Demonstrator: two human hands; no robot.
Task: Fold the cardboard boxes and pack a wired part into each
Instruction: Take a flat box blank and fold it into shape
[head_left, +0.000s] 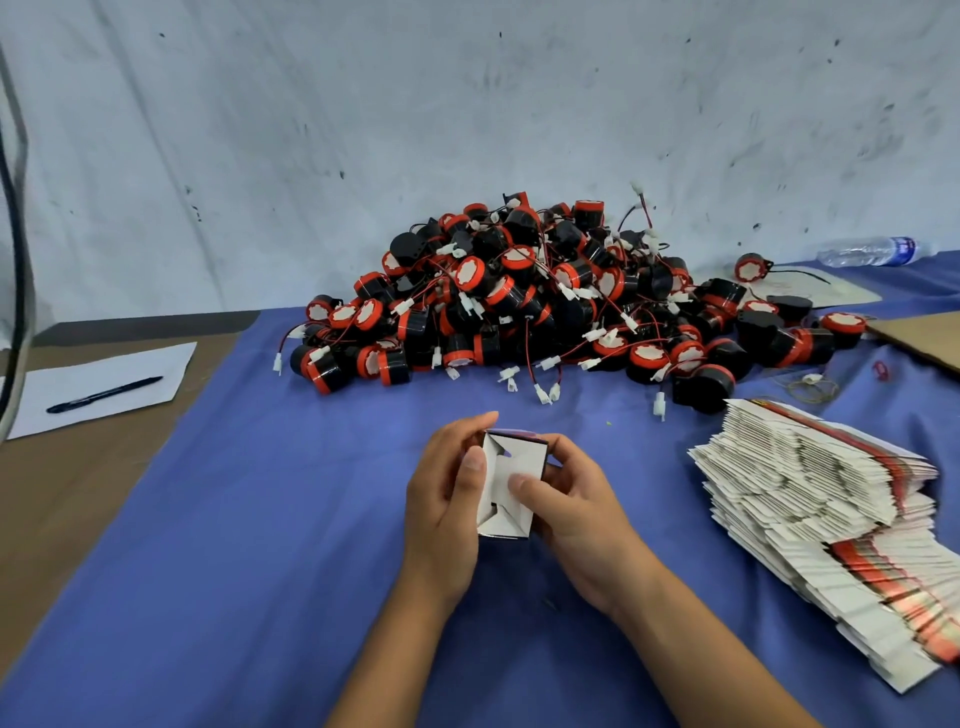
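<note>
Currently small box (511, 486) gripped at 6 o'clock by left hand (447, 499) and right hand (566, 512), thumb pressed on end flaps. Risk judged: flaps creased or unlocked if pressed unevenly. Wired parts (545, 301) heaped at 12 o'clock, flat boxes (821, 499) stacked at 3 o'clock.

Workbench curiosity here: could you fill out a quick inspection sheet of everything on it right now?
Surface: blue cloth over a brown table.
Job's things: small box being folded; heap of wired parts; stack of flat boxes.
Clutter: pen on paper sheet; water bottle lying down; cardboard sheet.
Hands: left hand and right hand both grip the small box.
Cables: black cable at far left.
Surroundings: scuffed white wall.
</note>
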